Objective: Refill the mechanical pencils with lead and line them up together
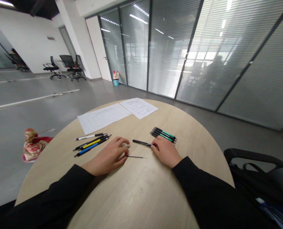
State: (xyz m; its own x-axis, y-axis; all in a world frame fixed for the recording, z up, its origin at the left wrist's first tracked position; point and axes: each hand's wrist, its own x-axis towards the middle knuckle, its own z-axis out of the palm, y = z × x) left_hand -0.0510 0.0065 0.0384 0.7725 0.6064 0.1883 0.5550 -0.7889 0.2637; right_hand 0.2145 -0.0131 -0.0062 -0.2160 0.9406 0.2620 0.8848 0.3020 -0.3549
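On the round table, my left hand (110, 156) has its thumb and fingertips closed around one end of a thin dark pen refill (135, 156). The refill's pale tip points right. My right hand (165, 151) pinches the right end of a black pen (141, 143), whose other end points left toward my left hand. Just beyond the right hand lies a row of several black-and-green pens (164, 133), partly covered by that hand. Left of my left hand rest a white pen (90, 137), a yellow pen (91, 144) and a blue pen (91, 150), with a dark pen beside them.
Two paper sheets lie at the table's far side, one blank-looking (104, 117) and one printed (139, 108). A patterned bag (35, 146) is left of the table. A black chair (253, 159) stands close on the right. Glass partitions (167, 47) run behind.
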